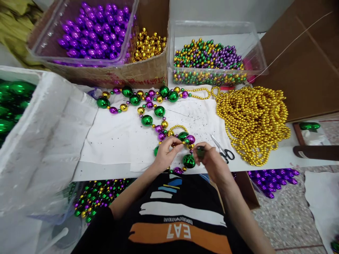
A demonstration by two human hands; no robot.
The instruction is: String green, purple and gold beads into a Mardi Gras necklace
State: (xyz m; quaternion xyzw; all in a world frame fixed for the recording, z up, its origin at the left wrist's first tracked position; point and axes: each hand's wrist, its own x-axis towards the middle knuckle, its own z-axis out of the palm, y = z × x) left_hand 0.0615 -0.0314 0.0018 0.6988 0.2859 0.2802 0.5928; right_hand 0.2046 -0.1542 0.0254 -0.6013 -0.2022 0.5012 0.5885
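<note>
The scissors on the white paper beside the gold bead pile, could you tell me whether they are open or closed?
Closed, it seems: the scissors lie flat with their blades together as one thin line, just beyond the right hand.

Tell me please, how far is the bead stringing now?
Done: a long strand of green, purple and gold round beads lies across the white sheet. In hand: left hand and right hand pinch its near end. Left: loose mixed beads fill the clear tub.

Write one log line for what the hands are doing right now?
left hand: pinches bead strand | right hand: holds green bead | scissors: beside right hand
</note>
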